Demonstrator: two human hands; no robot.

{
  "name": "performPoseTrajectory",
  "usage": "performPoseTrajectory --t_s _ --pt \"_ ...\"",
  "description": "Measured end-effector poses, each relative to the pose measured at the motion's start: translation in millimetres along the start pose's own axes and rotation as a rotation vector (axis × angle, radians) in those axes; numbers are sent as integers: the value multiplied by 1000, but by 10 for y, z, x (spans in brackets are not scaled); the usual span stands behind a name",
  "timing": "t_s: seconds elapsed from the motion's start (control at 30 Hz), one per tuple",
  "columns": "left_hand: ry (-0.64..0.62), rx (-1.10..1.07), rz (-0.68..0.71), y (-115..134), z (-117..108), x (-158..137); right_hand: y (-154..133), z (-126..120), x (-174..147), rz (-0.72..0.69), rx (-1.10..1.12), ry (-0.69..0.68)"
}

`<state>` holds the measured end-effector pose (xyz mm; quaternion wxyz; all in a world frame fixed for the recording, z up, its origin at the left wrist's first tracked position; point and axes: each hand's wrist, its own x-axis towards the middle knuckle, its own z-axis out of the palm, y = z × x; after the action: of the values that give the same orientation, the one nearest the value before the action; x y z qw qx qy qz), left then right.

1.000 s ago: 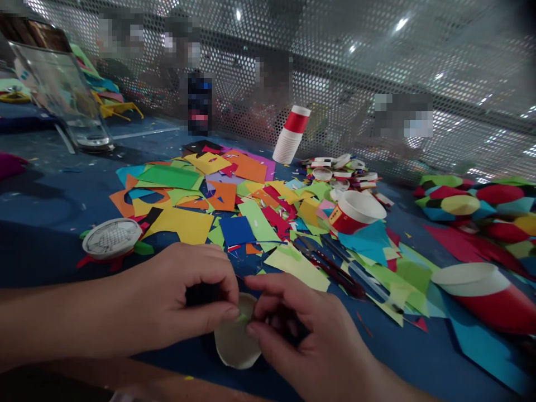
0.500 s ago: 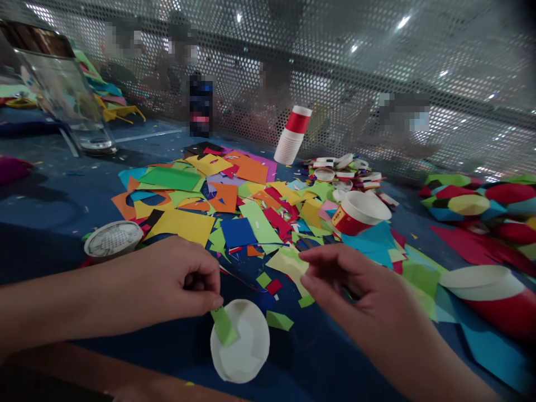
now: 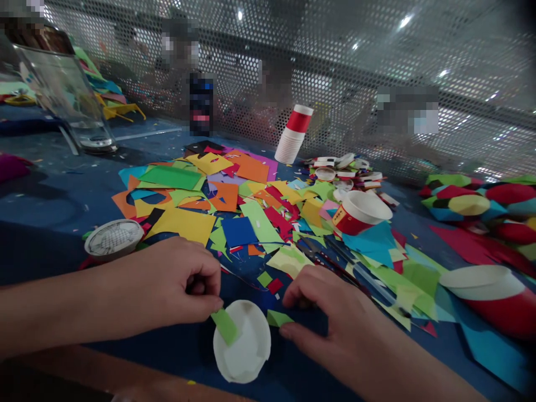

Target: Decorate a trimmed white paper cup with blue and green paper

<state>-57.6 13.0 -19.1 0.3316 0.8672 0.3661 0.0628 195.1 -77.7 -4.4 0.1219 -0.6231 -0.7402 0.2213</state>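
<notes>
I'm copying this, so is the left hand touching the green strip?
Touching. The head view shows it: the left hand pinches the upper end of the green strip, whose other end reaches over the white dish.

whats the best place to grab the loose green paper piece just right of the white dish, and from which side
Probably a light pinch on the right end of the green paper piece, coming from the right. It narrows to a point there, while its left end sits close to the rim of the white dish. The right hand is beside that point.
</notes>
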Motion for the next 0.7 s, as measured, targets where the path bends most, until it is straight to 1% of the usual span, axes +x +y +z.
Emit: performPoseTrajectory --t_s 0.2,0.3,0.5,0.63,0.7 --pt "11 18 2 -30 17 1 -57 25 33 22 52 -45" --pt "11 17 24 -11 10 -2 -49 31 12 -24 18 -16" --pt "-3 1 12 21 -23 -6 -19 54 -72 -227 -68 37" --pt "-2 3 23 29 -35 -25 -28 124 -167 -415 -158 130" --pt "2 8 36 33 -34 -36 -57 145 -219 -514 -252 142"
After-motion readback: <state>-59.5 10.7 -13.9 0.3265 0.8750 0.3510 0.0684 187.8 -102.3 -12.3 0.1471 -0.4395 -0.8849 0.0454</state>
